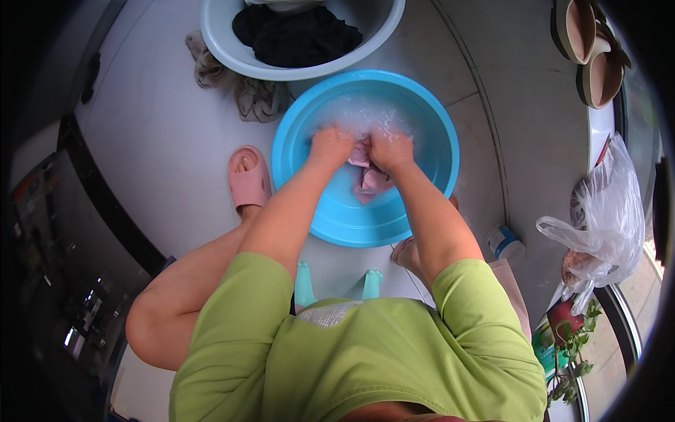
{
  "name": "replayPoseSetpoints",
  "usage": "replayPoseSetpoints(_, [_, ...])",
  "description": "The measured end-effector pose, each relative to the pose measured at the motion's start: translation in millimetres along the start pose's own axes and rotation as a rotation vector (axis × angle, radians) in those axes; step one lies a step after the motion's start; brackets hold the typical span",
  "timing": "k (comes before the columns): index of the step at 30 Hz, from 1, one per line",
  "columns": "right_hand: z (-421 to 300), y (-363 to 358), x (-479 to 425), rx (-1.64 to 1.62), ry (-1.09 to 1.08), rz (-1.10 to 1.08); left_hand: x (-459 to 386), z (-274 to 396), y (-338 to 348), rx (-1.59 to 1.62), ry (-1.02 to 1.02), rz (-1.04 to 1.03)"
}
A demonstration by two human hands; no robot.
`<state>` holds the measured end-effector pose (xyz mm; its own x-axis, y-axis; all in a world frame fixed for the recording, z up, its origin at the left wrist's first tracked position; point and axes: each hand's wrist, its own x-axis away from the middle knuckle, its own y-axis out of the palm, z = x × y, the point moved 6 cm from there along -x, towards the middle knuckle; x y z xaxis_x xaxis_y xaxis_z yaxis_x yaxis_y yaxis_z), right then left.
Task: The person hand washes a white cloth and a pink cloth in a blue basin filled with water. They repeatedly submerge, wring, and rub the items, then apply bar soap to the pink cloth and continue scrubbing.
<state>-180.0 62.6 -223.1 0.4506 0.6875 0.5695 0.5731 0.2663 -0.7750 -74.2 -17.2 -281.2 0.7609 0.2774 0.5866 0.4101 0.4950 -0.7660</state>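
Observation:
A blue plastic basin point(364, 235) stands on the floor before me, holding cloudy, sudsy water point(364, 108). Both my hands are down in it, close together. My left hand point(331, 147) grips one side of a pink cloth point(374, 180). From the other side, my right hand point(391, 150) grips the same cloth. Part of the cloth hangs towards me between my wrists, wet and folded. My fingertips are partly hidden by the foam and by the backs of my hands.
Beyond the basin, a pale tub point(295, 74) holds black cloth point(298, 34). Greyish-brown cloths point(258, 100) lie on the floor beside it. At right are a white container with a blue label point(503, 241), a plastic bag point(606, 216), sandals point(601, 79) and a potted plant point(567, 322).

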Motion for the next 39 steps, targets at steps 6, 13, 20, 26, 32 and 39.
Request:
replayPoseSetpoints(6, [16,-29,-19,-0.468,0.184,-0.099,-14,-2,-57,0.572,0.046,0.099])
replayPoseSetpoints(13, [28,-17,68,-0.877,-0.046,0.46,89,22,-87,0.33,0.224,0.491])
replayPoseSetpoints(20, [-10,15,135,-0.11,0.067,0.446,158,51,-36,0.212,0.009,0.502])
replayPoseSetpoints(26, [-8,49,94,0.137,0.044,0.199,107,50,1,-0.023,-0.027,0.216])
replayPoseSetpoints(32, [-5,36,54,0.218,-0.181,0.446,54,34,13,-0.226,0.092,0.422])
replayPoseSetpoints(39, [8,-1,-5,0.024,0.07,-0.093,0,17,-39,-0.017,0.051,-0.094])
